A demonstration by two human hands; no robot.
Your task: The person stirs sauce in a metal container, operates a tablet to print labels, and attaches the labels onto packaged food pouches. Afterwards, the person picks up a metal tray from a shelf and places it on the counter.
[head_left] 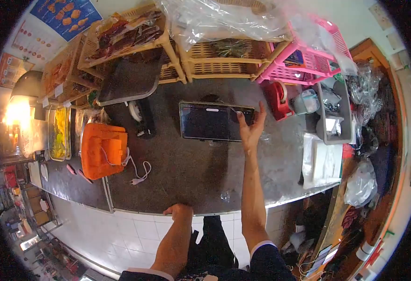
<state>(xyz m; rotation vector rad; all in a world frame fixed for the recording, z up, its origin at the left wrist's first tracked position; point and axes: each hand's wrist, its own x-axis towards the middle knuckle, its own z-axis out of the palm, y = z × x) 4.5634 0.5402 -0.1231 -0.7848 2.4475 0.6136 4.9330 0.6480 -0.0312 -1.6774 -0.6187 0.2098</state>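
A dark-screened phone or small tablet (205,122) lies or leans lengthwise on the dark table; I cannot tell which. My right hand (251,129) is at its right end, with the thumb over the screen and another finger stretched out past the edge. Those fingers are apart and not wrapped round the device. My left hand (179,210) rests at the table's front edge. Its fingers look curled in, partly hidden, and nothing shows in them.
An orange bin (103,151) with a white plugged cord (141,173) stands left. Beyond are tan baskets (222,68) and a pink rack (304,70). A red tape dispenser (279,100), a grey bin (335,136) and clear plastic bags (322,159) sit right.
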